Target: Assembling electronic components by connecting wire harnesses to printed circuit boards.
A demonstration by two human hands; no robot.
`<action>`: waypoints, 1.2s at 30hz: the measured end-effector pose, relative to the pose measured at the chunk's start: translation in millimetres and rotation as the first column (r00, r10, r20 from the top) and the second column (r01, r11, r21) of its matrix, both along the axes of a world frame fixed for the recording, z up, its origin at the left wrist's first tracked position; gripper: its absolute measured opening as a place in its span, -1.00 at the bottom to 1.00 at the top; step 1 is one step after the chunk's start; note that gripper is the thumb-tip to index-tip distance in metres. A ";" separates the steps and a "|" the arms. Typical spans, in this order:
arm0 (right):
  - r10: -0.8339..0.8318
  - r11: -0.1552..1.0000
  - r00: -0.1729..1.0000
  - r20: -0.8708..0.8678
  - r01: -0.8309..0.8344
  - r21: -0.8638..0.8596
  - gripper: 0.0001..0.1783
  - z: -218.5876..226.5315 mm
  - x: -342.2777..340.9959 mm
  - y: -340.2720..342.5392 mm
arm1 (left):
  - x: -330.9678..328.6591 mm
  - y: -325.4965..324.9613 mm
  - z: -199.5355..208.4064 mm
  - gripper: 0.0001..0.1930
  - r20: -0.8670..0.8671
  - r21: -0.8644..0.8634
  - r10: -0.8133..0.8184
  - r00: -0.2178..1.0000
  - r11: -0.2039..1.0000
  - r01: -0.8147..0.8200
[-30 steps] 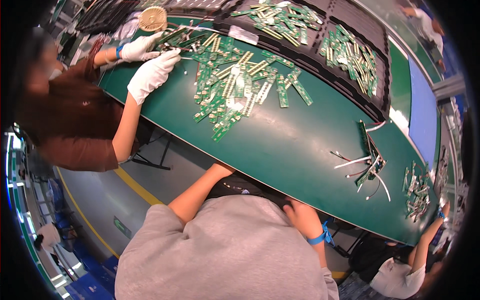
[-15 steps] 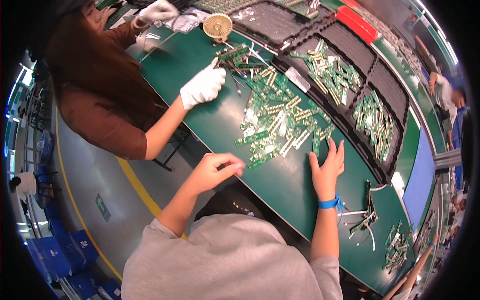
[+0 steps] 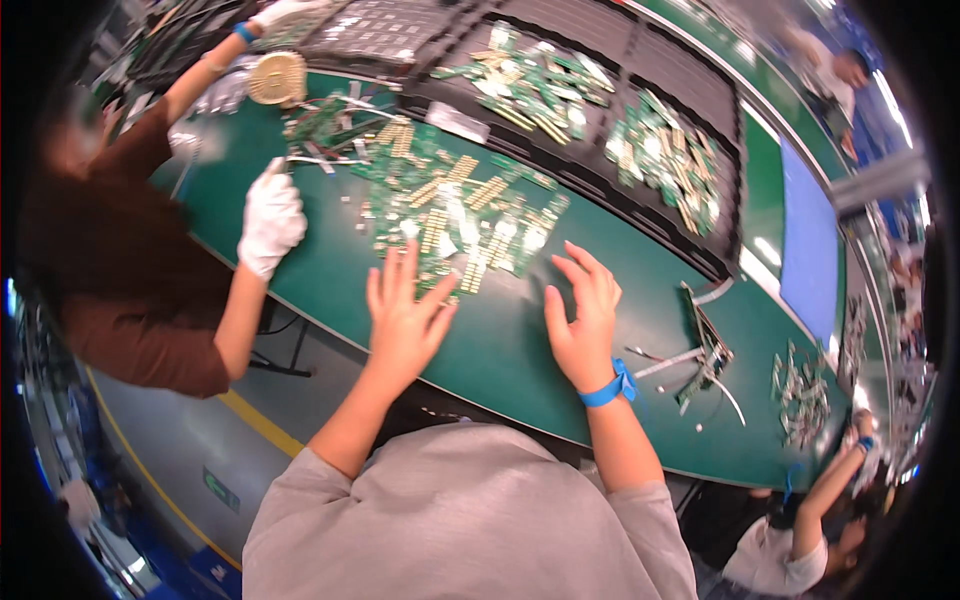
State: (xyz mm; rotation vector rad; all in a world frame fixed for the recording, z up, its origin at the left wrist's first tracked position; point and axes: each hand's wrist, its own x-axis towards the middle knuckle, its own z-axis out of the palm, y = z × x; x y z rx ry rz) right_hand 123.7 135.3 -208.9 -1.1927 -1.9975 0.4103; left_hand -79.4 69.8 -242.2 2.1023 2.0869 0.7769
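A loose pile of small green circuit boards (image 3: 450, 205), many with rows of gold pads, is spread over the green table (image 3: 500, 345). My left hand (image 3: 405, 315) has its fingers spread, with the tips at the pile's near edge. Just right of the pile, my right hand (image 3: 583, 315) hovers with fingers apart and nothing in them. A blue band (image 3: 608, 388) circles my right wrist. Behind the pile stands a black divided tray (image 3: 625, 85); its compartments hold more boards, one heap (image 3: 535, 85) at left and another (image 3: 670, 160) at right.
At left a co-worker's white-gloved hand (image 3: 270, 220) is near a tangle of wired boards (image 3: 335, 130). A cream round fan-like part (image 3: 277, 78) lies behind. On the right are a wired board (image 3: 705, 345) and another heap of boards (image 3: 800, 395), with another person beyond.
My view has swung right, so the table's contents appear further left. My left hand has moved forward to the pile and its curled fingers have spread. My right hand remains open.
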 end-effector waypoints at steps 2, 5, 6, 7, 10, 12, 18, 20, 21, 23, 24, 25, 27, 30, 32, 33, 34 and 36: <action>-0.046 0.999 0.999 -0.025 0.046 -0.008 -0.69 15.0 16.9 -12.4 | -0.4 -3.1 2.9 -0.69 0.015 0.023 0.009 1.000 1.000 -0.009; -0.227 0.974 0.973 -0.043 0.228 0.003 -0.70 23.3 58.9 -25.5 | 0.0 -5.5 -1.0 -0.67 0.053 0.057 -0.029 0.998 0.998 0.026; -0.293 0.956 0.955 -0.039 0.294 0.001 -0.71 29.4 73.8 -29.3 | 0.7 -6.9 2.5 -0.68 0.089 0.100 -0.057 0.994 0.994 0.048; -0.336 0.942 0.939 -0.077 0.337 -0.001 -0.72 33.1 90.4 -31.7 | -0.4 -7.5 2.5 -0.69 0.164 0.158 -0.106 0.981 0.984 0.080; -0.523 0.850 0.817 -0.244 0.522 -0.073 -0.75 42.6 132.4 -36.4 | -2.0 -6.8 1.3 -0.66 0.433 0.299 -0.259 0.863 0.945 0.134; -0.553 0.823 0.763 -0.336 0.564 -0.073 -0.76 43.2 158.9 -29.6 | 7.1 -5.5 -0.4 -0.64 0.730 0.334 -0.341 0.593 0.934 0.127; -0.657 0.754 0.665 -0.354 0.574 -0.320 -0.77 21.3 202.4 37.9 | 54.3 46.7 53.3 -0.64 0.937 0.249 -0.330 0.117 0.862 0.441; -0.763 0.630 0.641 -0.086 0.708 -0.317 -0.74 -9.6 221.9 67.8 | 73.3 64.7 66.5 -0.65 0.970 0.124 -0.217 0.109 0.828 0.547; -0.789 0.572 0.613 0.048 0.760 -0.310 -0.63 -16.9 225.3 74.6 | 80.9 74.1 66.4 -0.65 0.968 0.095 -0.210 0.134 0.806 0.584; -0.807 0.514 0.570 0.156 0.807 -0.290 -0.52 -24.0 217.4 82.2 | 88.2 86.1 55.8 -0.65 0.973 0.058 -0.185 0.140 0.777 0.626; -0.788 0.520 0.595 0.159 0.781 -0.346 -0.42 -26.5 214.1 83.5 | 92.2 89.1 48.9 -0.64 0.976 0.050 -0.173 0.134 0.772 0.634; -0.787 0.519 0.596 0.162 0.780 -0.348 -0.42 -28.6 210.4 84.4 | 94.4 90.8 43.3 -0.64 0.979 0.041 -0.159 0.128 0.767 0.641; -0.782 0.558 0.613 0.111 0.768 -0.314 -0.42 -29.9 203.8 84.2 | 91.8 89.3 39.1 -0.61 0.980 0.008 -0.133 0.145 0.763 0.646; -0.796 0.554 0.593 0.125 0.796 -0.245 -0.43 -26.4 202.0 80.9 | 86.7 87.3 35.3 -0.63 0.994 -0.073 -0.004 0.109 0.716 0.695; -0.800 0.549 0.587 0.125 0.800 -0.243 -0.44 -27.0 201.2 78.0 | 85.5 84.8 33.7 -0.66 0.990 -0.113 0.025 0.136 0.708 0.697; -0.800 0.569 0.599 0.023 0.771 -0.285 -0.43 -23.7 199.5 75.2 | 86.3 84.7 33.6 -0.68 0.987 -0.142 0.043 0.157 0.701 0.699; -0.791 0.596 0.607 -0.080 0.734 -0.326 -0.43 -13.2 190.1 72.0 | 86.2 84.3 33.4 -0.68 0.986 -0.150 0.053 0.160 0.707 0.691; -0.616 0.787 0.707 -0.347 0.541 -0.297 -0.55 10.5 170.8 59.2 | 87.2 84.9 33.5 -0.68 0.988 -0.150 0.081 0.132 0.695 0.703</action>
